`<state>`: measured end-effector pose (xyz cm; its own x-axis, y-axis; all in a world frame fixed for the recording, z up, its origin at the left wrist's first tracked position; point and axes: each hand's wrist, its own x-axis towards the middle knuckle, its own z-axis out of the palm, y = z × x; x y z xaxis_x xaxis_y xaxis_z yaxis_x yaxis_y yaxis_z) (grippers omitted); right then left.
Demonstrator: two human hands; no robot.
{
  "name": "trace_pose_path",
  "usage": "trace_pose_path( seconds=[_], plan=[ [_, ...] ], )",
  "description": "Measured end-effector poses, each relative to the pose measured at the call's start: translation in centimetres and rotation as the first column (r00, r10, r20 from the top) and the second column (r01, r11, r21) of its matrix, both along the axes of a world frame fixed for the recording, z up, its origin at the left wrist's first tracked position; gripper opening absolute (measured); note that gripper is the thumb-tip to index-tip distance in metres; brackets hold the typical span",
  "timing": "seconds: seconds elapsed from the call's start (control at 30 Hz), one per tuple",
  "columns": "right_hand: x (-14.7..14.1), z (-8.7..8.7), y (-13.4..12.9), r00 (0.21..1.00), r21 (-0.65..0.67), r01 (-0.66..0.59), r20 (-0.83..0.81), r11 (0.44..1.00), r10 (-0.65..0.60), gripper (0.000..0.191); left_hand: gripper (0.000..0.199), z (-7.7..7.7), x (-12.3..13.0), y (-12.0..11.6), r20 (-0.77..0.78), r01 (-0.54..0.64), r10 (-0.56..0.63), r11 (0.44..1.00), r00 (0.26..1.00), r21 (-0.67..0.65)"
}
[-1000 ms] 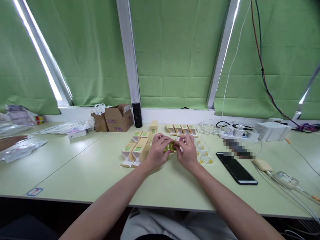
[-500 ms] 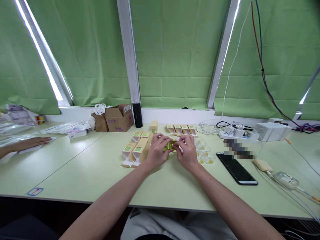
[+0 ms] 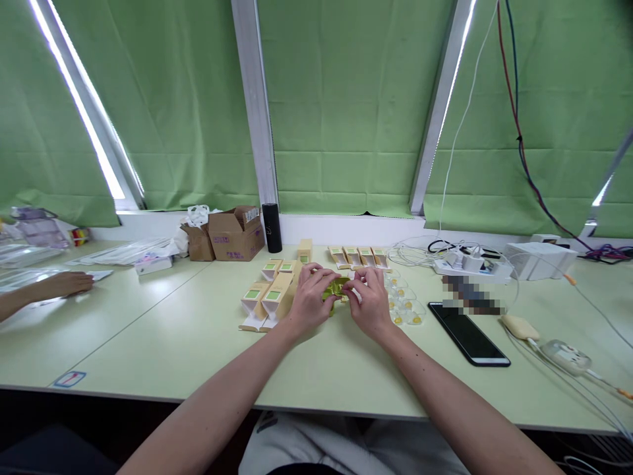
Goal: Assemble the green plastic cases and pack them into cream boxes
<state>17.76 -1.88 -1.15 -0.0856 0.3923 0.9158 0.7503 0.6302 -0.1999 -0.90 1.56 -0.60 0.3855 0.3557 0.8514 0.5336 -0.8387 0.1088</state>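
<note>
We pinch a shiny yellow-green piece between the fingertips of both hands, our left hand grasping its left side and our right hand its right side. It sits just above or on the counter; we cannot tell which, and our fingers hide part of it

Just beside our left hand we have a cluster of tan cartons with green labels, the nearer ones with white flaps open towards us. Beyond our hands are a single tan carton and a row of four open cartons. Beside our right hand lie clear plastic pieces with yellow centres, then a black phone

Farther out, a black cylinder stands upright near an open cardboard box. To the right we see a white power strip with cables, and at far left another person's hand over clear plastic packaging
</note>
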Motion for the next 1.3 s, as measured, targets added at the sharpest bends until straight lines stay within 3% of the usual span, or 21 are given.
trace_pose_path(
  seconds=[1.0, 1.3],
  plan=[
    [-0.05, 0.12, -0.20, 1.000, -0.009, 0.000, 0.002, 1.000, 0.000, 0.017, 0.040, 0.15, -0.23, 0.00, -0.009, -0.025, 0.025, 1.000, 1.000, -0.010],
    [-0.14, 0.08, -0.39, 1.000, -0.016, -0.004, -0.031, 1.000, 0.003, 0.015, 0.040, 0.35, -1.01, 0.85, 0.056, -0.094, 0.096, 0.995, 0.994, -0.026]
  ],
)
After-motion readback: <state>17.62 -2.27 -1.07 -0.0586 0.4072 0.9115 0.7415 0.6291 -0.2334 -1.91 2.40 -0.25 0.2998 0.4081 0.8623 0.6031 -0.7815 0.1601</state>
